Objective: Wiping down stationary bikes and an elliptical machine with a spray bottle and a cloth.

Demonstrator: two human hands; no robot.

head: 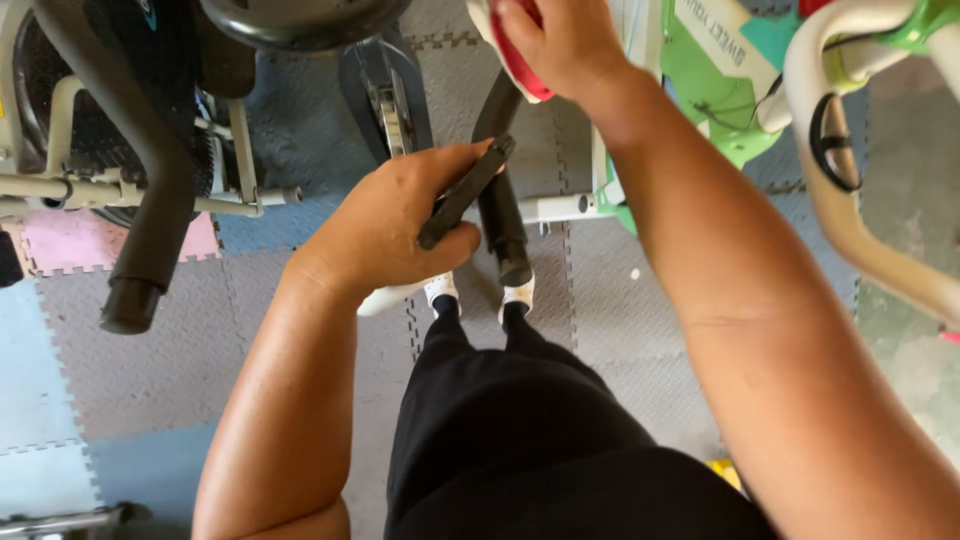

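My left hand (395,220) is closed around a flat black bar-shaped tool (466,192), held slanted in front of me. Just to its right a black foam-covered handlebar (500,205) slopes down towards my legs. My right hand (560,42) reaches up at the top of the view and grips a red and white rounded part (518,62) on a green and white frame (705,85). Black trousers and white shoes (518,293) show below, between my forearms.
A black handlebar tube (150,215) and a wheel with metal rods stand at the left. A black pedal (385,95) lies ahead. A beige curved tube (850,215) runs down the right. Grey, blue and pink interlocking foam mats (140,370) cover the floor.
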